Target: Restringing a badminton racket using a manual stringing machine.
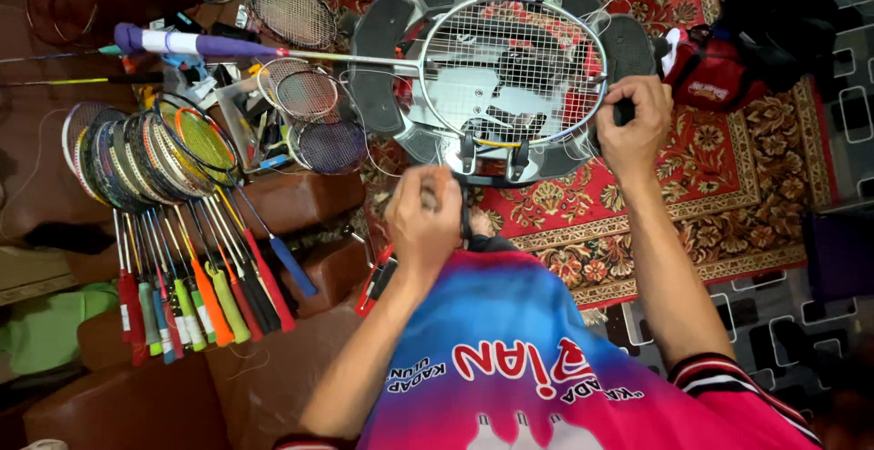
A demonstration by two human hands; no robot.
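Both hands busy at a stringing machine (382, 27) with a badminton racket (510, 68) clamped flat in its frame. Left hand (421, 222) closed into a fist just below the machine's near edge, apparently pinching a length of string too thin to make out. Right hand (631, 122) curled shut around a dark knob at the machine's right side, fingers wrapped over it. Racket head centred in the machine, partly strung, its purple grip (196, 45) reaching far out to the machine's left.

Risks, as judged from the pose: string slipping out of the left fist and tension dropping in the last run; the right hand turning the knob too hard and stressing the frame at the side support; loose string snagging on the clamps near the machine's lower edge.

Left forearm bent upward from the elbow, wrist straight, fist held close to the body. Right arm stretched long and nearly straight toward the machine, wrist cocked inward over the knob.

Left of the machine: a fan of rackets (164, 195) leaning on a brown sofa (137, 395). Under the machine: a red patterned carpet (710, 186).
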